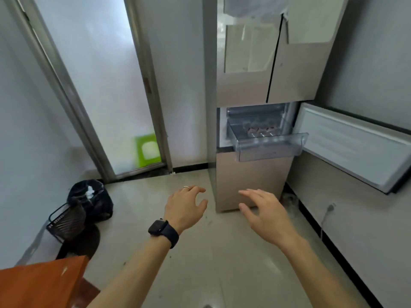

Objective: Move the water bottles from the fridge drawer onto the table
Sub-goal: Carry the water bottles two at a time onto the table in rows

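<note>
A tall beige fridge stands ahead on the right with its middle door swung open to the right. A clear plastic drawer is pulled out of it, and three water bottles lie inside, side by side. My left hand, with a ring and a black watch, and my right hand are stretched out over the floor, well below and in front of the drawer. Both hands hold nothing, fingers spread. A corner of the orange-brown table shows at the bottom left.
A black rubbish bag and a black wire basket sit on the floor at the left, near the table. A frosted glass door is behind them. A cable and plug lie by the right wall.
</note>
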### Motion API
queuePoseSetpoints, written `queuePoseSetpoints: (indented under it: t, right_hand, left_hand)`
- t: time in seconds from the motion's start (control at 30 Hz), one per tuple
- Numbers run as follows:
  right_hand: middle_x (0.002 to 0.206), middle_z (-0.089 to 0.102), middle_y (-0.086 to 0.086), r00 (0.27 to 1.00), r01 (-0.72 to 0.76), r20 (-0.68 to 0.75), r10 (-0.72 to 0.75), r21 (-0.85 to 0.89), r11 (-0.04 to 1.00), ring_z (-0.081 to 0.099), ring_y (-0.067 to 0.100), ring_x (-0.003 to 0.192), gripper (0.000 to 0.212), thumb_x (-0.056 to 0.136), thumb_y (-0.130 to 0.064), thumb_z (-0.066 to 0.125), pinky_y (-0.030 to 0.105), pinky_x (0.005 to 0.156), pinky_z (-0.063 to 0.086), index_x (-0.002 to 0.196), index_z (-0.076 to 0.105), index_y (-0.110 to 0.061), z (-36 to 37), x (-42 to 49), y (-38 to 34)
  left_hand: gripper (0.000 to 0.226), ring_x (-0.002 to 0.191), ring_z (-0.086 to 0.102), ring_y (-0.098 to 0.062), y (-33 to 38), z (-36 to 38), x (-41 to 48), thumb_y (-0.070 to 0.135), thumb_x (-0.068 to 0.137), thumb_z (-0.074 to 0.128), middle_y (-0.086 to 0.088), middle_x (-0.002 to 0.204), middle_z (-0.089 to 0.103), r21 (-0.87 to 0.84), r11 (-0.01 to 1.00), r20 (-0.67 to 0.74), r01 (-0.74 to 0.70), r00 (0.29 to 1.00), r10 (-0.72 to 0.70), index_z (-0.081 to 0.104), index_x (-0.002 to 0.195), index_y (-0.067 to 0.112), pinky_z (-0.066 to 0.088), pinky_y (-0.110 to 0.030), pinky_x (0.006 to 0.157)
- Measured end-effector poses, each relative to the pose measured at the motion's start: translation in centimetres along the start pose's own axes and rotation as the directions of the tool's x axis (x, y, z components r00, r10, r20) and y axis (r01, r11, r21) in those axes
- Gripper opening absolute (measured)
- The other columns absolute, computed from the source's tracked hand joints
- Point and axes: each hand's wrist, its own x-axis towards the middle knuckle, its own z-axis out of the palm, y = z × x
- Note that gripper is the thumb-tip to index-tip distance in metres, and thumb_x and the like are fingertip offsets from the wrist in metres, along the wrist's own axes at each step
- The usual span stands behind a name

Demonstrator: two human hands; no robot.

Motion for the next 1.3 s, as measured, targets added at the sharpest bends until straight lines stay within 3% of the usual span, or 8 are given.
queuePoseSetpoints:
  t: [0.2, 0.4, 0.67, 0.83, 0.97, 1.1, 1.2, 1.3]
  right_hand:
    - [0.141, 0.056, -0.014, 0.997, -0.074, -0.038, 0.072, -0.062, 0.995, 0.040, 0.016, 0.138, 0.042, 0.097, -0.049, 0.053, 0.031, 0.116, 0.029, 0.138, 0.056, -0.037, -1.7, 10.7, 7.2]
    - [0.142, 0.055, -0.012, 0.986, -0.161, -0.063, 0.155, -0.109, 0.981, 0.040, 0.015, 0.137, 0.040, 0.098, -0.048, 0.053, 0.030, 0.116, 0.028, 0.137, 0.058, -0.037, -4.3, 20.7, 12.6]
    - [0.144, 0.052, -0.016, 0.970, -0.239, -0.059, 0.236, -0.059, 0.969, 0.038, 0.013, 0.139, 0.042, 0.099, -0.050, 0.049, 0.036, 0.116, 0.033, 0.139, 0.055, -0.037, -6.1, 30.3, 19.6]
    - [0.141, 0.055, -0.016, 0.969, -0.246, -0.031, 0.245, -0.039, 0.968, 0.042, 0.011, 0.136, 0.043, 0.098, -0.051, 0.051, 0.032, 0.112, 0.037, 0.138, 0.056, -0.036, -5.4, 36.7, 25.4]
    - [0.142, 0.054, -0.015, 0.968, -0.249, 0.023, 0.248, 0.010, 0.969, 0.043, 0.010, 0.133, 0.044, 0.099, -0.053, 0.049, 0.027, 0.106, 0.035, 0.140, 0.054, -0.037, -4.3, 42.9, 30.2]
    - [0.139, 0.058, -0.004, 0.960, -0.263, 0.113, 0.256, 0.054, 0.963, 0.052, 0.015, 0.127, 0.046, 0.100, -0.048, 0.050, 0.023, 0.096, 0.037, 0.141, 0.053, -0.026, -3.7, 49.1, 35.3]
    - [0.136, 0.061, 0.001, 0.943, -0.276, 0.208, 0.260, 0.051, 0.960, 0.055, 0.019, 0.122, 0.043, 0.101, -0.044, 0.052, 0.027, 0.094, 0.040, 0.139, 0.052, -0.024, -2.9, 53.2, 39.0]
    - [0.135, 0.061, 0.007, 0.908, -0.292, 0.315, 0.276, 0.002, 0.956, 0.057, 0.026, 0.120, 0.044, 0.101, -0.042, 0.052, 0.033, 0.094, 0.043, 0.140, 0.050, -0.022, -1.4, 57.1, 42.4]
  left_hand:
    - [0.043, 0.134, 0.045, -0.019, 2.5, 3.6, 15.0, 0.050, 0.096, 0.050, 0.007, 0.143, 0.053, -0.044, 0.993, 0.046, -0.112, 0.992, 0.114, 0.053, 0.137, 0.037, 0.040, -0.042, 0.110]
    - [0.042, 0.131, 0.048, -0.021, 6.1, 4.6, 28.2, 0.047, 0.097, 0.050, 0.005, 0.142, 0.054, -0.058, 0.973, 0.068, -0.222, 0.972, 0.226, 0.054, 0.137, 0.034, 0.045, -0.041, 0.105]
    - [0.043, 0.130, 0.050, -0.020, 9.3, 7.4, 41.0, 0.043, 0.097, 0.051, 0.004, 0.142, 0.055, -0.060, 0.958, 0.114, -0.281, 0.952, 0.286, 0.054, 0.139, 0.033, 0.046, -0.043, 0.104]
    - [0.044, 0.128, 0.051, -0.019, 11.0, 11.0, 47.6, 0.046, 0.097, 0.052, 0.005, 0.142, 0.054, -0.089, 0.961, 0.167, -0.261, 0.947, 0.273, 0.053, 0.139, 0.033, 0.046, -0.043, 0.105]
    - [0.046, 0.129, 0.050, -0.019, 12.5, 14.7, 52.9, 0.044, 0.096, 0.054, 0.004, 0.141, 0.053, -0.141, 0.974, 0.230, -0.179, 0.951, 0.208, 0.052, 0.140, 0.033, 0.045, -0.040, 0.106]
    - [0.047, 0.128, 0.052, -0.019, 14.4, 19.0, 58.8, 0.039, 0.094, 0.061, 0.000, 0.141, 0.055, -0.277, 0.960, 0.374, 0.036, 0.924, 0.074, 0.053, 0.140, 0.027, 0.043, -0.032, 0.106]
    - [0.047, 0.125, 0.053, -0.017, 15.8, 22.3, 62.9, 0.038, 0.094, 0.065, 0.003, 0.135, 0.057, -0.377, 0.883, 0.488, 0.279, 0.870, -0.067, 0.054, 0.137, 0.023, 0.040, -0.025, 0.100]
    - [0.020, 0.119, 0.058, -0.020, 16.7, 25.5, 66.3, 0.034, 0.094, 0.065, 0.005, 0.118, 0.064, -0.459, 0.755, 0.538, 0.468, 0.823, -0.183, 0.062, 0.114, 0.028, 0.044, -0.035, 0.104]
